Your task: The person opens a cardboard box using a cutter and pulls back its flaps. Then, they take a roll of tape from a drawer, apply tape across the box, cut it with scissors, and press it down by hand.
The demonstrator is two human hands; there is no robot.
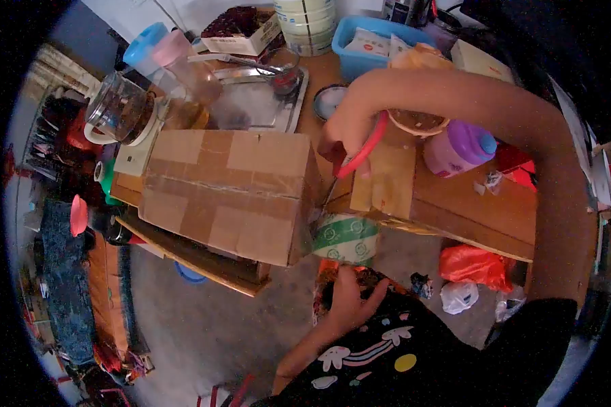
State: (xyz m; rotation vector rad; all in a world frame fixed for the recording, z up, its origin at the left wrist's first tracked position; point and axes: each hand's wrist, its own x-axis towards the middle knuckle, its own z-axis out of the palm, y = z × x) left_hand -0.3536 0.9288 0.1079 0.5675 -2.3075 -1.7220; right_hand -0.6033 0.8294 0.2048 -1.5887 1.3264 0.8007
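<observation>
My right hand [352,136] grips a pair of red-handled scissors [365,150] near the cardboard box's right end. Their thin dark blades point down toward a green-and-white packet [346,239] with printed round marks. Whether the blades touch the packet cannot be made out. Below it, at the packet's orange-and-dark lower part, is my left hand [352,298], closed on it with thumb and forefinger showing; its other fingers are hidden. The packet is held in front of the table edge. A taped brown cardboard box [231,190] lies to the left.
Behind the box are a metal tray [288,112], a glass pot [119,112] and plastic jugs [146,51]. A blue basket [353,64] stands farther back. On the right are a purple container [458,149] and a small carton [385,180]. Red and white plastic bags [475,266] lie below.
</observation>
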